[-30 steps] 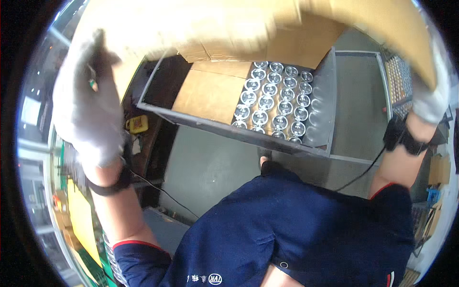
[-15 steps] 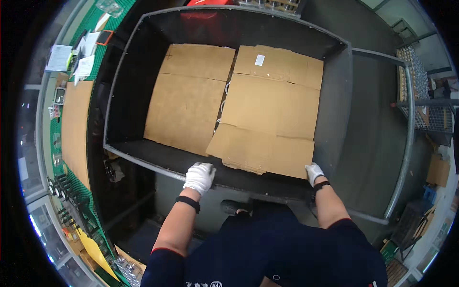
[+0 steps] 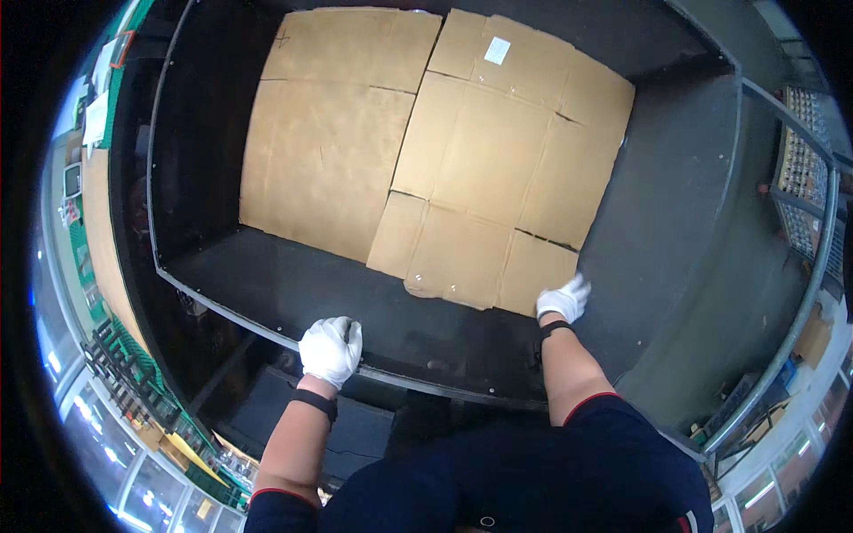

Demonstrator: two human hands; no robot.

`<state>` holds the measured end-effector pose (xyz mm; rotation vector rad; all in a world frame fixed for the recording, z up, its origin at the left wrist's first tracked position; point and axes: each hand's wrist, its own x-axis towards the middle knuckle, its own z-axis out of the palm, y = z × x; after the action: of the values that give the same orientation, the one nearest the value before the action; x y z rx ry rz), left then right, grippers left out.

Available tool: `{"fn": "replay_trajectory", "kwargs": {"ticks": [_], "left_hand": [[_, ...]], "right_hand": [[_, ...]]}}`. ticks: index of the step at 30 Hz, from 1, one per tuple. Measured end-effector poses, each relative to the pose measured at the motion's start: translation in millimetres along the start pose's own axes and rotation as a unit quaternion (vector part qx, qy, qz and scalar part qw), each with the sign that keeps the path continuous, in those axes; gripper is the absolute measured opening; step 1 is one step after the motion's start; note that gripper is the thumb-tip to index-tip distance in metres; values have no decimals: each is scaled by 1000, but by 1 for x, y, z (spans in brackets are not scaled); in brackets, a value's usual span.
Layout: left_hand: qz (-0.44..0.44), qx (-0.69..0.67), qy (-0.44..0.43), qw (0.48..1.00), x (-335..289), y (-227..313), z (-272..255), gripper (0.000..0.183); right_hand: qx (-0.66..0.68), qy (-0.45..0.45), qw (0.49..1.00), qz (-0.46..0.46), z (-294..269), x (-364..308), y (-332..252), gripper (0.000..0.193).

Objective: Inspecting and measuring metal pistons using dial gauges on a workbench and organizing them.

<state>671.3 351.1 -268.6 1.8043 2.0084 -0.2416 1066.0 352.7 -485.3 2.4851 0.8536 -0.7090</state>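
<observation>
My left hand (image 3: 330,351), in a white glove, is closed over the grey metal rim (image 3: 280,339) on the near side of a large black open bin. Inside lie two brown cardboard sheets. The left sheet (image 3: 324,151) lies flat, and the right sheet (image 3: 484,151), with creases and a small white label near its far end, meets it along a slanting seam. My right hand (image 3: 564,300), also gloved, is at the near right corner of the right sheet, fingers stretched out and slightly blurred. What lies under the cardboard is hidden.
The bin's black wall (image 3: 675,151) rises on the right, with a bent metal tube handle (image 3: 813,275) beyond it. To the left runs a bench (image 3: 111,231) with a green mat and tools. Crates of small parts (image 3: 800,142) stand far right.
The right sheet has shifted left, and the gap with white loops between the sheets is covered. My right hand moved with its corner. My left hand stays on the rim; the view has shifted.
</observation>
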Motion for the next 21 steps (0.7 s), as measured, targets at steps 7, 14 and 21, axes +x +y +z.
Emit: {"fn": "replay_trajectory", "kwargs": {"ticks": [7, 14, 21], "left_hand": [[46, -2, 5, 999, 9, 0, 5, 9], [72, -39, -17, 997, 11, -3, 3, 9], [40, -43, -43, 997, 9, -9, 0, 7]], "right_hand": [[-198, -179, 920, -286, 9, -47, -81, 107], [-171, -290, 934, -117, 57, -18, -98, 113], [-239, -258, 924, -152, 34, -27, -98, 87]]}}
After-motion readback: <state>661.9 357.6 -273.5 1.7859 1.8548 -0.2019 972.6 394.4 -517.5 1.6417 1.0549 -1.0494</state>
